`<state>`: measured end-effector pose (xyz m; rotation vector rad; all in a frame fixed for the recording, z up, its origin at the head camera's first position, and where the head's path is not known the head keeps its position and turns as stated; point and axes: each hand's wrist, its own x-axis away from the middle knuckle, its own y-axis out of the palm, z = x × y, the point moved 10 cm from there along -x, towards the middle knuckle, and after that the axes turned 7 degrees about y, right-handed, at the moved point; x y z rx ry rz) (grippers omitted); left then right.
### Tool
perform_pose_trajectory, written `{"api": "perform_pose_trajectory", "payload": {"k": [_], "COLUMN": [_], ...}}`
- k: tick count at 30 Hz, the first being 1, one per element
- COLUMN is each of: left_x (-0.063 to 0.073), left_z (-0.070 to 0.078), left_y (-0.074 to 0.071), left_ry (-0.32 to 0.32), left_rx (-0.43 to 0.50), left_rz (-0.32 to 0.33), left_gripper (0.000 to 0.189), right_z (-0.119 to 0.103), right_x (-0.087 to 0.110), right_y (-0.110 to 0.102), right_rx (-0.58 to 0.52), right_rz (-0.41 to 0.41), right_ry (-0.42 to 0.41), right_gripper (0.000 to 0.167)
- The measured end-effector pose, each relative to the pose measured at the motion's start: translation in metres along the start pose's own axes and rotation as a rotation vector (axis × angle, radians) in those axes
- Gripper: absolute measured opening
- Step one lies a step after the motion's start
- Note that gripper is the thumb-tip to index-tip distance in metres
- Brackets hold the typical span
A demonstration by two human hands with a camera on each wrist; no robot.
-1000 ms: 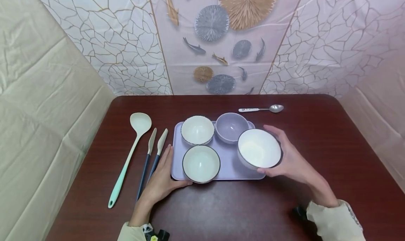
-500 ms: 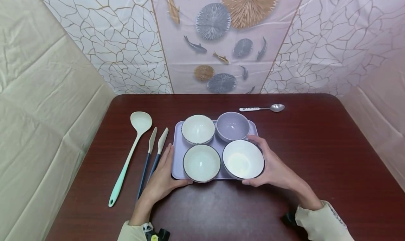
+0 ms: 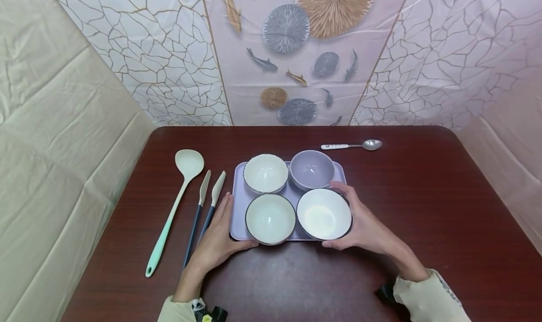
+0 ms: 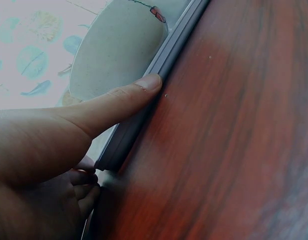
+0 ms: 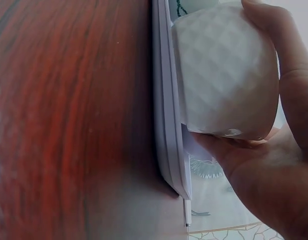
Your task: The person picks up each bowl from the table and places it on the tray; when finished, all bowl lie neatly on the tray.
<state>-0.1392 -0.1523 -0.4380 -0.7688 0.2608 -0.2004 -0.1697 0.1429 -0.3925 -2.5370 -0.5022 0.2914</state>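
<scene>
My right hand [image 3: 365, 224] holds a white bowl [image 3: 324, 215] with a dark rim, thumb at the front and fingers around the right side. In the right wrist view the bowl [image 5: 228, 75] shows a diamond-patterned wall, its foot at the lilac tray [image 5: 166, 95]; I cannot tell whether it touches. My left hand [image 3: 216, 239] grips the tray's [image 3: 238, 218] near left corner, thumb [image 4: 129, 100] along the front edge and fingers by the left side. Also on the tray are a dark-rimmed pale bowl [image 3: 270, 218], a white bowl with a patterned rim [image 3: 265, 173] and a purple bowl [image 3: 312, 169].
Left of the tray lie two table knives [image 3: 217, 188] [image 3: 204, 188] with dark blue handles, the left hand close beside them. Farther left is a mint-handled ladle [image 3: 175, 209]. A spoon [image 3: 353, 146] lies behind the tray near the table's [image 3: 423, 181] back edge.
The right hand has brought the white bowl left and down onto or just over the tray's front right part, shifting it only slightly in the last half second. The left hand stays put.
</scene>
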Motion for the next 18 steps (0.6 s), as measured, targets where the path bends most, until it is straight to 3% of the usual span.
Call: {"api": "perform_pose_trajectory", "payload": {"k": [10, 18], "left_x": [0.001, 0.000], "left_z": [0.000, 0.000], "left_y": [0.001, 0.001], "left_ry": [0.003, 0.020], "left_rx": [0.000, 0.014], "left_rz": [-0.001, -0.016], "left_gripper": [0.130, 0.131], "right_z": [-0.037, -0.039], "right_x": [0.004, 0.004], "right_y": [-0.001, -0.016], "right_rx": [-0.029, -0.022], "right_rz": [-0.020, 0.007], "right_ry": [0.009, 0.052], "right_gripper": [0.123, 0.113]}}
